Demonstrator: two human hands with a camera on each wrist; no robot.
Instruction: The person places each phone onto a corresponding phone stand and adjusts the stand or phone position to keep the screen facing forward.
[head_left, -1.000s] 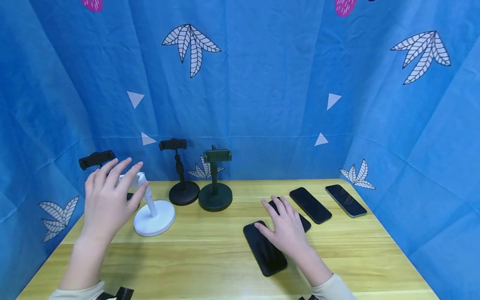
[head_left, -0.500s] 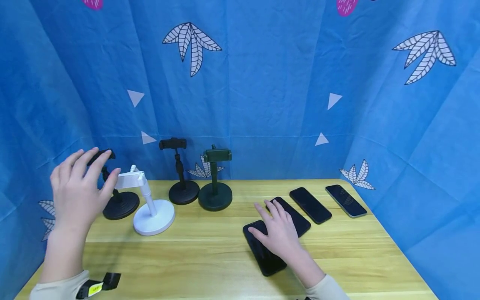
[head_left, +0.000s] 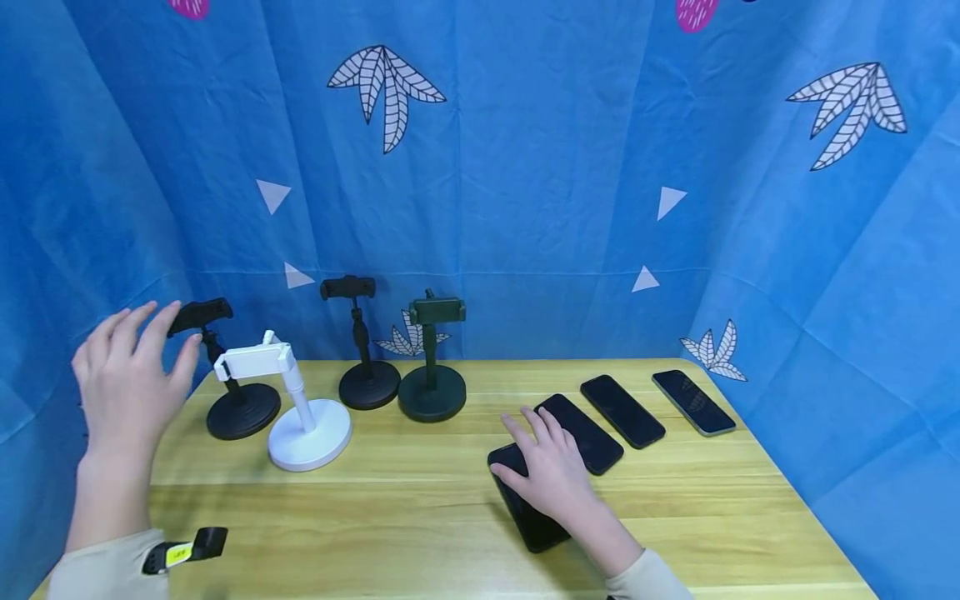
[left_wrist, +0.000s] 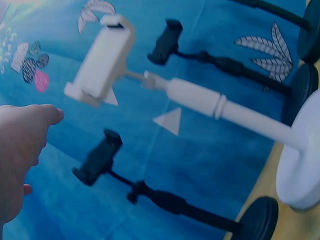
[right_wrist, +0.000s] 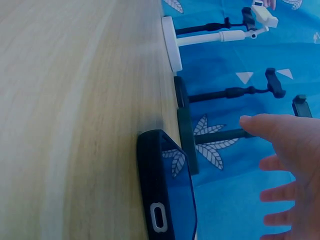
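Observation:
In the head view my left hand [head_left: 127, 383] is raised at the left, fingers spread and holding nothing. It is nearest the white phone stand [head_left: 308, 437], whose clamp [left_wrist: 102, 65] stands apart from my thumb in the left wrist view. Partly behind the hand is a black phone stand [head_left: 243, 412]. My right hand [head_left: 553, 475] hovers over the nearest phone [head_left: 536, 529], fingers loosely extended. In the right wrist view that dark phone [right_wrist: 155, 185] lies on the table, with a gap between it and the hand. A second phone [head_left: 592, 442] lies just beyond the fingers.
Another black phone stand [head_left: 368, 386] and a dark green one [head_left: 432, 396] stand along the back of the wooden table [head_left: 360, 533]. Two more phones, one black [head_left: 622, 411] and one light-edged [head_left: 693, 402], lie at the right. A blue curtain [head_left: 547, 208] hangs behind.
My left hand has moved left, away from the white phone stand, uncovering its clamp and the black stand behind. My right hand has drifted slightly left and towards me over the nearest phone.

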